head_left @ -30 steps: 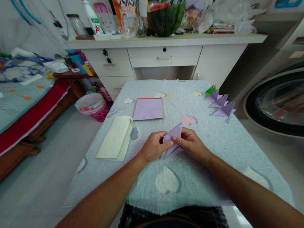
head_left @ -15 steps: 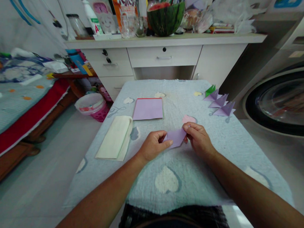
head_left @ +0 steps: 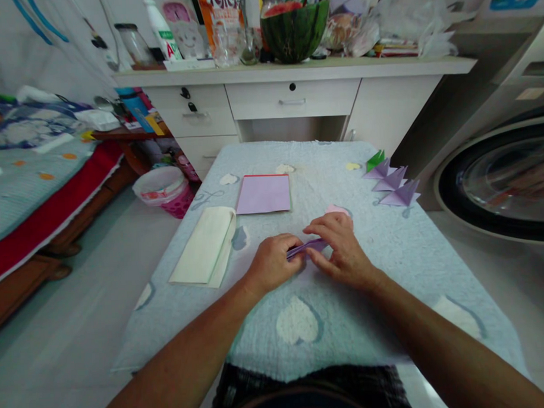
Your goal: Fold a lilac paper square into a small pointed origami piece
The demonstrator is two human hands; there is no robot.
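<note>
A small folded piece of purple paper [head_left: 316, 245] is held almost edge-on above the middle of the table. My left hand [head_left: 274, 261] pinches its left end between thumb and fingers. Around the right end, my right hand [head_left: 342, 250] has its thumb and fingers apart; whether a fingertip touches the paper is hard to see. Beyond my hands lies a stack of square paper [head_left: 263, 195], purple on top with a red edge at the back. Pointed purple paper figures [head_left: 399, 193] and a green one [head_left: 375, 160] stand in a row at the far right.
A folded cream sheet [head_left: 203, 247] rests on the left of the cloth-covered table [head_left: 369, 325]. Behind stands a white cabinet [head_left: 259, 100] bearing a cut watermelon [head_left: 295, 33]. A pink bin [head_left: 162, 190] is at left, a washing machine [head_left: 487, 125] at right.
The purple paper has turned from showing its flat face to nearly edge-on. My right hand has loosened its pinch, spread its fingers and shifted slightly left. My left hand keeps its hold.
</note>
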